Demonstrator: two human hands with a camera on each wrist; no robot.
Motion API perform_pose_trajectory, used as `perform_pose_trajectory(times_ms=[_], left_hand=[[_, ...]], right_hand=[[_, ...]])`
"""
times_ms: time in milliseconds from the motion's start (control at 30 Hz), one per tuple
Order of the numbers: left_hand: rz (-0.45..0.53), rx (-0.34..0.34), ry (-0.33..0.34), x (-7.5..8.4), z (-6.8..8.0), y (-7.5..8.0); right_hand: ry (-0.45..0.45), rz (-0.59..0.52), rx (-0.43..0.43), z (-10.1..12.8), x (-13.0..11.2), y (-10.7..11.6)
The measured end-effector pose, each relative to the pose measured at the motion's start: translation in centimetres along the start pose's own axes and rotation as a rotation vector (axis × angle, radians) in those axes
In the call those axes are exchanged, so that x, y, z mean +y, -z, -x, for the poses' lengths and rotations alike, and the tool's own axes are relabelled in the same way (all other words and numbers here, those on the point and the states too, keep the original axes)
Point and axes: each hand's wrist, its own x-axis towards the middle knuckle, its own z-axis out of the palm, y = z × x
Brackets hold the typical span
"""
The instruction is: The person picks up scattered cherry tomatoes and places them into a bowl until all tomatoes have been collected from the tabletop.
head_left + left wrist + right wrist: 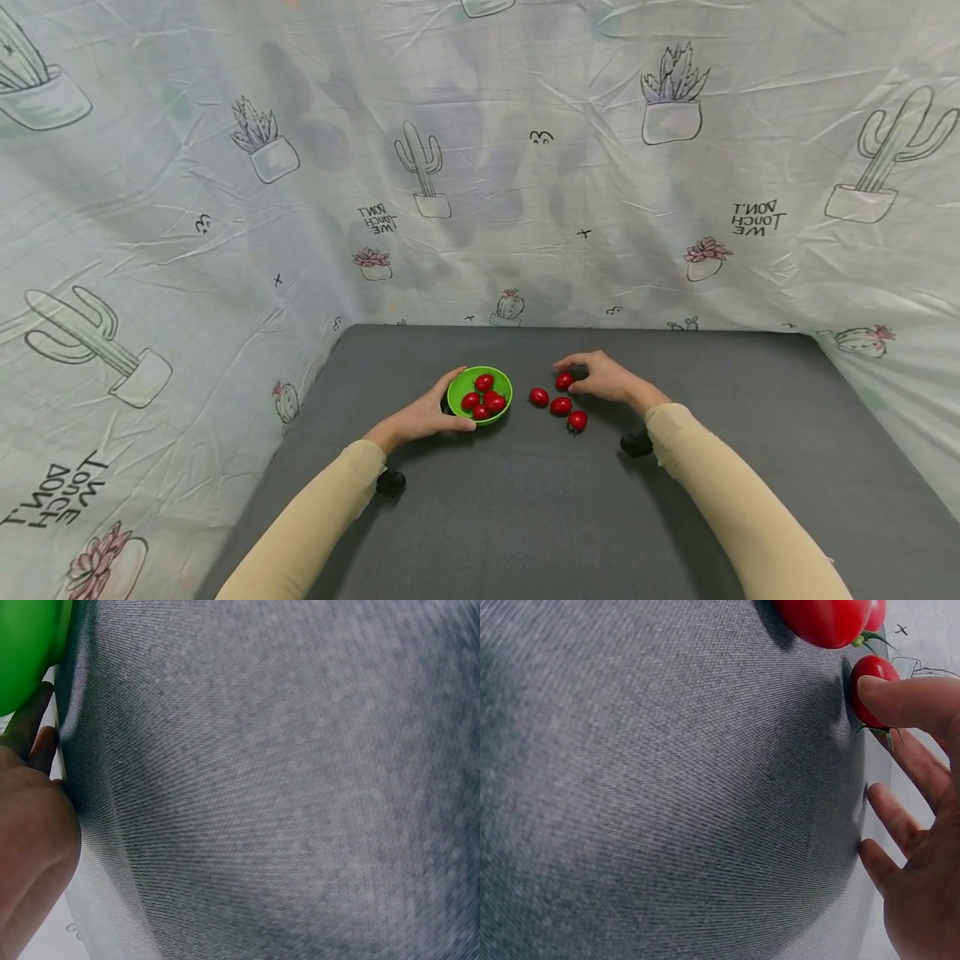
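On the grey table (525, 517), the left hand (420, 417) grips the green bowl (459, 398), seemingly steadying it. The right hand (603, 377) curls its fingers around one loose cherry tomato (564, 381).

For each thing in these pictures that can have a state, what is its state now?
Small round green plastic bowl: upright on the grey table, holding four red cherry tomatoes.
Left hand: grips the bowl's side.
Right hand: fingers touch one red cherry tomato on the table.
Three other loose red tomatoes: lying on the table, untouched.
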Motion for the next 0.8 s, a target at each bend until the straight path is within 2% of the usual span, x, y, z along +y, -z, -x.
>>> perform_pose_trajectory(times_ms=[433, 800], left_hand=[[0.001, -0.002, 0.004, 0.09, 0.17, -0.02], [0.017, -0.004, -0.003, -0.02, 0.09, 0.07]], right_hand=[[0.029, 0.035, 0.037, 0.0, 0.84, -0.26], [0.013, 0.007, 0.05, 0.17, 0.64, -0.23]])
